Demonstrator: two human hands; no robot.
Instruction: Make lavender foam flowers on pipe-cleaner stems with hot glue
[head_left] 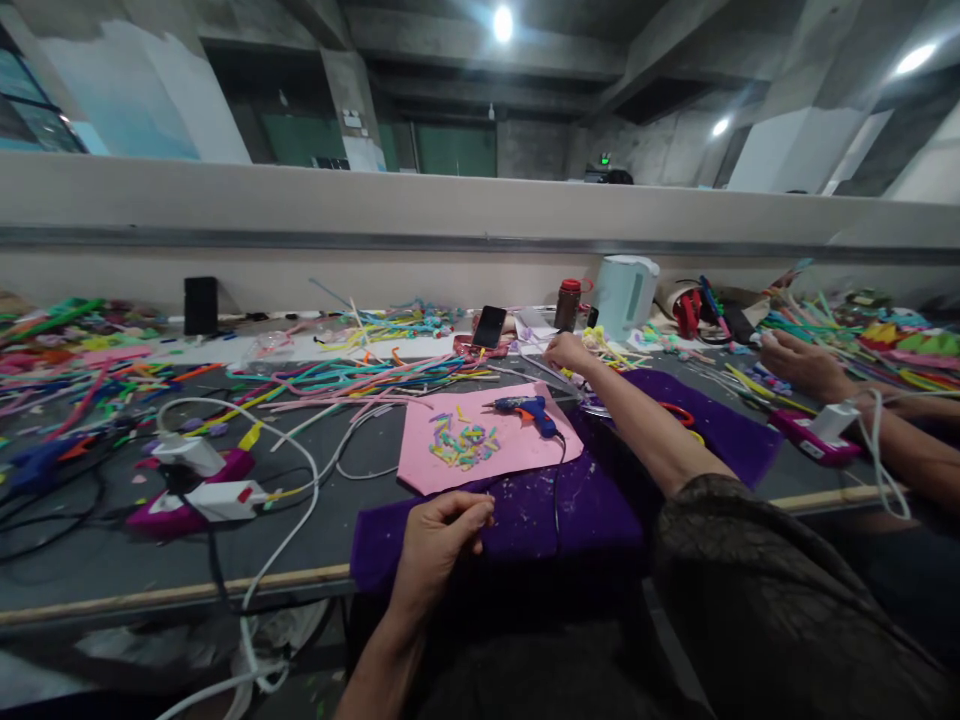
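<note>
My left hand (444, 545) is over the near edge of the purple cloth (600, 505), thumb and fingertips pinched together; anything in the pinch is too small to make out. Stretched out toward the back of the table, my right hand (571, 353) has its fingers curled down beside yellow fuzzy pieces (611, 348). What those fingers hold, if anything, is hidden. Between the hands lies a pink sheet (420, 455), bearing a pile of short coloured pieces (463, 443) and a blue-and-orange glue gun (531, 410). Red-handled scissors (677, 413) rest on the cloth under my right forearm.
Long fuzzy stems (367, 375) spread across the back. A phone (490, 327), brown bottle (568, 305) and pale kettle (626, 298) stand behind. Purple power strips (161, 510) with white cables (315, 490) lie to the left. Another person's hand (802, 362) works at the right.
</note>
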